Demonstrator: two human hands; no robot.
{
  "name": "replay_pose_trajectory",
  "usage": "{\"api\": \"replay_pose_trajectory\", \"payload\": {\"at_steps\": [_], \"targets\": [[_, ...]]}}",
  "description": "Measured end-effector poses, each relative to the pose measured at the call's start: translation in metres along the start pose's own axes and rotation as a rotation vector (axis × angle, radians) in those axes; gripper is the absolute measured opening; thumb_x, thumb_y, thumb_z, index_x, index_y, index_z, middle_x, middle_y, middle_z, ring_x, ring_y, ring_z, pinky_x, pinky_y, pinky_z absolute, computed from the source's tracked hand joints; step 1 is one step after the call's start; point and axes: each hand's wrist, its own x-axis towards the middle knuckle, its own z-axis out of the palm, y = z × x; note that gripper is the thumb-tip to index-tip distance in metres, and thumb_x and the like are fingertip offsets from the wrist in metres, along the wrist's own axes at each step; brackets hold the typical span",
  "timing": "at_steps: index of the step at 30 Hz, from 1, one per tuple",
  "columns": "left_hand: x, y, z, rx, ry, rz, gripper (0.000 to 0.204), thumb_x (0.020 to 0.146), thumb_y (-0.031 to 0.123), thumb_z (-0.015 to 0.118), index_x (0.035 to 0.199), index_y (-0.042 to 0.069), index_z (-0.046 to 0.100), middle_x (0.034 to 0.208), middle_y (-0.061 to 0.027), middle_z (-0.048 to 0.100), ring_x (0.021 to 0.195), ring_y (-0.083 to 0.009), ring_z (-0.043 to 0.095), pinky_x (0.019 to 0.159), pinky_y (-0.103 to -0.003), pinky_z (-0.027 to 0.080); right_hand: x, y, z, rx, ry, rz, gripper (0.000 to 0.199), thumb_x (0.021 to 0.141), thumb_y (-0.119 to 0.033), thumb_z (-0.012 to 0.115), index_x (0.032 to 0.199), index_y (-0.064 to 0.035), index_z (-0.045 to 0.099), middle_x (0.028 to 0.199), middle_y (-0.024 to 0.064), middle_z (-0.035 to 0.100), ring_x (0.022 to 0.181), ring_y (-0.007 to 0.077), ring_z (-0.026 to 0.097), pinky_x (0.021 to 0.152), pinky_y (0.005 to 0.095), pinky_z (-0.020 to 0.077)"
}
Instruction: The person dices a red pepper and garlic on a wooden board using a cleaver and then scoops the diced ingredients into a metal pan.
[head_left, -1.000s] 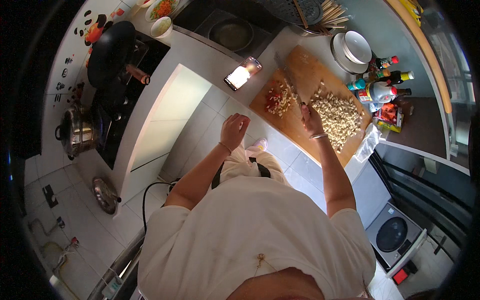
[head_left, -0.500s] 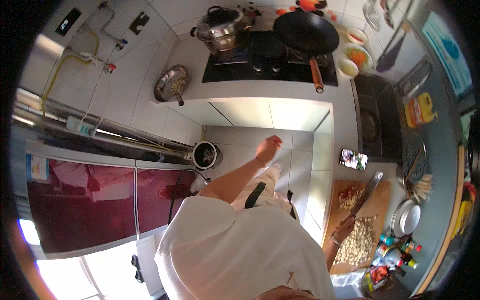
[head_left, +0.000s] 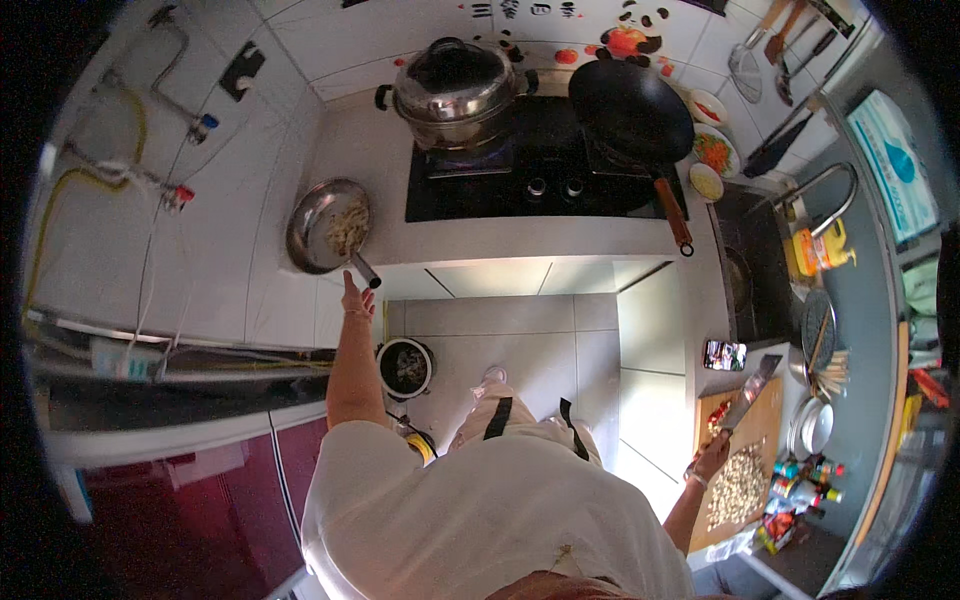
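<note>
The round silver metal pan (head_left: 314, 226) seems rigid, best handle-held, left hand (head_left: 357, 297) spread, right hand (head_left: 712, 457) gripping a broad grey metal knife (head_left: 752, 390).

1. left of the right-hand grip (head_left: 711, 456): pale cabinet panels (head_left: 645, 330), brightly lit, beside a light-grey tiled floor (head_left: 500, 340).
2. far left: dark-red glossy cabinet (head_left: 190, 510), 2 panels visible.
3. beyond, upper left: white tiled wall (head_left: 350, 50) with panda decals (head_left: 635, 38).
4. right: blue-grey wall (head_left: 870, 285).
</note>
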Motion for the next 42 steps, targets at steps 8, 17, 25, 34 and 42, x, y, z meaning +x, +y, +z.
{"api": "replay_pose_trajectory", "payload": {"at_steps": [8,17,25,34,42], "targets": [[0.086,0.049,-0.004,0.025,-0.621,0.083,0.031,0.086,0.028,0.061,0.064,0.008,0.051,0.054,-0.0072,0.05,0.046,-0.0161,0.042,0.046,-0.035,0.037,-0.051,0.021,0.048,-0.067,-0.094,-0.11,0.023,0.087,-0.031,0.059,0.092,-0.0106,0.05,0.048,-0.006,0.037,0.035,0.0034,0.035,0.029,0.0197,0.0258],[-0.003,-0.01,-0.075,0.56,-0.514,0.277,0.032,0.089,0.032,0.055,0.073,0.007,0.044,0.054,-0.0009,0.037,0.045,-0.0127,0.034,0.045,-0.034,0.029,-0.023,0.056,-0.003,0.051,-0.111,-0.253,0.018,0.081,-0.014,0.064,0.085,-0.0061,0.049,0.065,-0.0045,0.042,0.056,0.0066,0.037,0.047,0.0236,0.032],[-0.177,-0.083,-0.137,0.934,-0.734,0.326,0.027,0.086,0.028,0.061,0.076,0.008,0.045,0.05,-0.001,0.041,0.04,-0.0108,0.037,0.04,-0.029,0.033,0.019,0.029,-0.09,-0.365,-0.119,-0.475,0.015,0.08,-0.014,0.063,0.087,-0.0046,0.052,0.061,0.0034,0.045,0.052,0.0118,0.04,0.049,0.0278,0.037],[-0.274,-0.264,-0.122,1.156,-1.157,0.068,0.028,0.082,0.026,0.066,0.079,0.005,0.049,0.056,0.0014,0.043,0.045,-0.0081,0.039,0.041,-0.026,0.032,0.083,0.036,-0.138,-0.838,-0.159,-0.607,0.033,0.077,-0.038,0.064,0.095,-0.0117,0.056,0.075,0.0151,0.062,0.068,0.037,0.059,0.056,0.0434,0.0469],[-0.321,-0.332,-0.074,1.427,-1.318,0.201,0.024,0.084,0.024,0.064,0.078,0.006,0.049,0.055,0.0009,0.045,0.044,-0.0089,0.041,0.04,-0.028,0.034,0.092,0.079,-0.128,-1.0,0.045,-0.733,0.047,0.067,-0.033,0.073,0.106,-0.0118,0.058,0.082,0.0098,0.059,0.073,0.0292,0.058,0.064,0.0402,0.0466]]}}
